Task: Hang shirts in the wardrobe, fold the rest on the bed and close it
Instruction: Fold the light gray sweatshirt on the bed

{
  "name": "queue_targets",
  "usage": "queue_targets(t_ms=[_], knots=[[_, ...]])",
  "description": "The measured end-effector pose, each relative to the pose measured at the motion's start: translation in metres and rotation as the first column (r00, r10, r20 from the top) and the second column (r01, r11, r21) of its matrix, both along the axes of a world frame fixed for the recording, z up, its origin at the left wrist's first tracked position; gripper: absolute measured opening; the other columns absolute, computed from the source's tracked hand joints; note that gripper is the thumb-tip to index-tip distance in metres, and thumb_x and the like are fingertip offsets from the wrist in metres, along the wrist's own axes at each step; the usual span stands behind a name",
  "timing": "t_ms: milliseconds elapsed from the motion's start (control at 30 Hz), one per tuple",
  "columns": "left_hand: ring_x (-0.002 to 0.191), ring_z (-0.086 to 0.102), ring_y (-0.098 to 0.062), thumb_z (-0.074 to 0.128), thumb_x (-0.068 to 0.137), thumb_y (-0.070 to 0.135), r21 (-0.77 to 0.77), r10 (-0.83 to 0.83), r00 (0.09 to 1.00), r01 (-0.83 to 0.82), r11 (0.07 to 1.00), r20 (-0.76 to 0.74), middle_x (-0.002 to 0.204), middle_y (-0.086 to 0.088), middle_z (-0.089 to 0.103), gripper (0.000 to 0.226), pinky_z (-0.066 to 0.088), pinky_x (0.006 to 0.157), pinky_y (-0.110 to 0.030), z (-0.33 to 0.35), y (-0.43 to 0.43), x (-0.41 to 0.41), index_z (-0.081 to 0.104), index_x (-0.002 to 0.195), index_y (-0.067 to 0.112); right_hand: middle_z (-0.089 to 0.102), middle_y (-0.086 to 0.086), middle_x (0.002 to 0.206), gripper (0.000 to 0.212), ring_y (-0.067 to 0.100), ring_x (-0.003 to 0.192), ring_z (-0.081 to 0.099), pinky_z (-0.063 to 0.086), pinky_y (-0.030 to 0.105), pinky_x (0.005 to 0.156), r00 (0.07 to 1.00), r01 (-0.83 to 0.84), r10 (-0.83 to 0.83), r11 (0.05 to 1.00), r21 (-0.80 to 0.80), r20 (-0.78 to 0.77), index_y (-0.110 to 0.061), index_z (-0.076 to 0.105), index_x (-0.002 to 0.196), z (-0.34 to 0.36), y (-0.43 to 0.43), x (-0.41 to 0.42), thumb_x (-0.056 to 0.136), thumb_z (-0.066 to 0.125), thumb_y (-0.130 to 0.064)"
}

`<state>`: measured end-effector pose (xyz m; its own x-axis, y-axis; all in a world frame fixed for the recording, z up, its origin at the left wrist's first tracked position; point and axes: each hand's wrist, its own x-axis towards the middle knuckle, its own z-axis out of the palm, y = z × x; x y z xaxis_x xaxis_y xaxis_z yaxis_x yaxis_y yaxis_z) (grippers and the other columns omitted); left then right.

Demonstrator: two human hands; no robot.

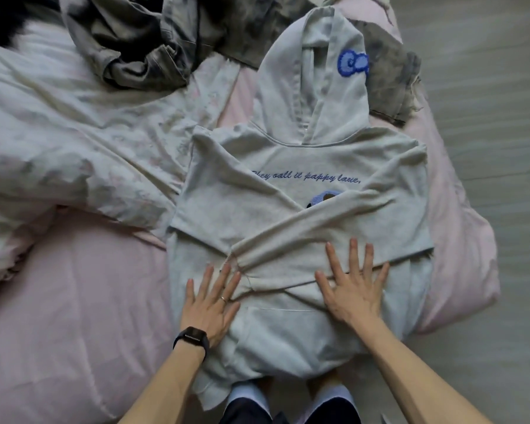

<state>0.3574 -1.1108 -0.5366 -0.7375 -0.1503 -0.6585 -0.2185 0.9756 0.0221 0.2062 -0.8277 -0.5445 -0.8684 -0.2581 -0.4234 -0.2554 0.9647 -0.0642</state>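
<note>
A pale grey hoodie with blue script across the chest lies face up on the pink bed, hood pointing away from me. Both sleeves are folded across the front and cross near the waist. My left hand lies flat with spread fingers on the left sleeve's cuff, a black watch on its wrist. My right hand presses flat with spread fingers on the right sleeve and lower body of the hoodie. The hem hangs over the bed's near edge.
A crumpled white duvet fills the left of the bed. Dark grey mottled garments lie bunched at the far side, one part under the hood. Grey floor runs along the right. My feet show below the hem.
</note>
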Motion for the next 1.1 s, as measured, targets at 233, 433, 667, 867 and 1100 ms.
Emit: queue_targets(t_ms=[233, 433, 667, 867, 1100], knots=[[0.144, -0.034, -0.02, 0.015, 0.098, 0.065, -0.027, 0.196, 0.98, -0.195, 0.98, 0.035, 0.158, 0.006, -0.034, 0.07, -0.01, 0.118, -0.058, 0.011, 0.01, 0.038, -0.027, 0.148, 0.041, -0.029, 0.002, 0.164, 0.073, 0.031, 0.152, -0.022, -0.007, 0.06, 0.119, 0.971, 0.139, -0.143, 0.99, 0.038, 0.191, -0.049, -0.017, 0.153, 0.019, 0.021, 0.074, 0.097, 0.024, -0.068], [0.152, -0.005, -0.032, 0.029, 0.093, 0.072, -0.079, 0.561, 0.828, -0.559, 0.826, 0.004, 0.162, -0.014, -0.023, 0.081, 0.005, 0.119, -0.057, 0.027, 0.04, 0.081, -0.018, 0.153, 0.043, 0.026, 0.025, 0.157, 0.074, 0.048, 0.139, 0.031, 0.025, 0.051, 0.114, 0.553, 0.812, -0.829, 0.514, -0.276, 0.086, -0.006, 0.03, 0.153, 0.015, 0.055, 0.113, 0.09, 0.068, -0.017], [0.124, 0.046, -0.042, 0.053, 0.091, 0.063, 0.028, 0.895, 0.444, -0.895, 0.446, -0.043, 0.14, -0.024, 0.038, 0.078, 0.036, 0.107, -0.05, 0.021, 0.064, 0.093, 0.008, 0.154, 0.052, 0.059, 0.027, 0.132, 0.065, 0.044, 0.125, 0.053, 0.042, 0.045, 0.106, 0.351, 0.93, -0.869, 0.368, -0.018, 0.35, 0.002, 0.051, 0.132, -0.028, 0.103, 0.1, 0.081, 0.077, -0.029], [0.11, 0.054, -0.039, 0.052, 0.095, 0.011, 0.175, 0.887, 0.46, -0.876, 0.449, 0.026, 0.131, -0.02, 0.051, 0.051, 0.046, 0.092, -0.04, 0.038, 0.057, 0.125, 0.044, 0.141, 0.032, 0.069, 0.021, 0.115, 0.041, 0.04, 0.109, 0.062, 0.05, 0.045, 0.095, 0.482, 0.858, -0.773, 0.512, -0.042, 0.412, -0.011, 0.071, 0.113, -0.007, 0.158, 0.137, 0.08, 0.076, -0.035], [0.09, 0.051, -0.033, 0.041, 0.091, -0.002, 0.192, 0.839, 0.541, -0.82, 0.54, -0.053, 0.13, -0.016, 0.042, 0.039, 0.047, 0.087, -0.037, 0.12, 0.061, 0.132, 0.058, 0.119, 0.02, 0.064, 0.019, 0.109, 0.027, 0.037, 0.102, 0.06, 0.043, 0.04, 0.082, 0.587, 0.808, -0.712, 0.545, -0.224, 0.386, -0.009, 0.051, 0.107, 0.089, 0.204, 0.164, 0.09, 0.068, -0.022]])
